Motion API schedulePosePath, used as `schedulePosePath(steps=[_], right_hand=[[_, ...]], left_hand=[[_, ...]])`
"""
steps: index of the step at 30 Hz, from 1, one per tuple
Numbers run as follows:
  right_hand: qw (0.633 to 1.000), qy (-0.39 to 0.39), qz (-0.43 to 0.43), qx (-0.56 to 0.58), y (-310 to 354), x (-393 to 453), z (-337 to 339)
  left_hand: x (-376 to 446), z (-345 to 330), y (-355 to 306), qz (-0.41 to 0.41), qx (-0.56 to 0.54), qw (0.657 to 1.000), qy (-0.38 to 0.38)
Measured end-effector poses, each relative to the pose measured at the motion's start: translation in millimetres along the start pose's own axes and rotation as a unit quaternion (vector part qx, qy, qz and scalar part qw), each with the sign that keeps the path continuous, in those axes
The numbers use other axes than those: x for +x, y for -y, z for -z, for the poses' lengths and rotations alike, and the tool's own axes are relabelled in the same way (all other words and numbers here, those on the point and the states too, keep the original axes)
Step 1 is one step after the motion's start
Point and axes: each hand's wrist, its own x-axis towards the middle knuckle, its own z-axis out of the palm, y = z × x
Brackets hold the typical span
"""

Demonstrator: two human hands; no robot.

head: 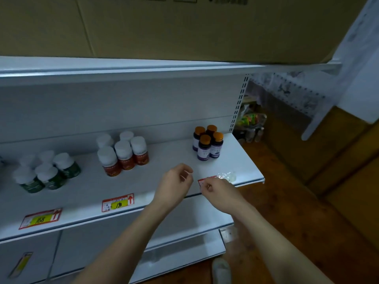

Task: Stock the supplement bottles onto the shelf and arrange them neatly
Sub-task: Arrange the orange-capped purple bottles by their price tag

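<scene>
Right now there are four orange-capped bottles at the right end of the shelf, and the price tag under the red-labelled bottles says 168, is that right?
Not quite. The head view shows the price tag under the red-labelled bottles reading 198; 168 is on the tag further left. The four orange-capped bottles do stand at the right end of the shelf.

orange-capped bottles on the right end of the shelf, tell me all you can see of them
The orange-capped bottles are four dark bottles with white and purple labels, print too blurred to read. They stand upright in a tight two-by-two cluster, touching one another, on the white shelf near its right end, towards the back panel. Neither hand touches them; the right hand pinches a red price tag at the shelf's front edge below them.
</scene>
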Motion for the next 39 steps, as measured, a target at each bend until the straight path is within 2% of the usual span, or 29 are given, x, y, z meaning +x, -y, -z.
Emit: schedulePosePath(steps=[4,8,15,17,19,23,26,39], right_hand=[[1.0,0.003,0.02,-0.01,-18,24,10],[0.999,-0.012,0.029,-0.036,-46,54,24],[0.986,-0.16,0.012,-0.049,-94,95,25],[0.982,-0.179,0.009,-0.059,-108,105,24],[0.983,-0.165,-0.005,-0.074,-119,115,25],[0.992,-0.059,-0.03,-0.107,-130,132,22],[0.992,-0.02,-0.02,-0.124,-136,133,12],[0.99,-0.035,-0.018,-0.133,-141,132,6]], left_hand=[[20,-16,-6,0.014,0.003,1.0,-0.016],[42,-32,-7,0.051,-0.017,0.996,-0.072],[85,-71,-12,0.089,-0.099,0.981,-0.144],[96,-81,-12,0.092,-0.114,0.977,-0.155],[107,-89,-13,0.091,-0.121,0.976,-0.159],[124,-100,-14,0.079,-0.134,0.972,-0.174],[131,-108,-14,0.053,-0.16,0.97,-0.176],[121,-100,-6,0.056,-0.182,0.976,-0.101]])
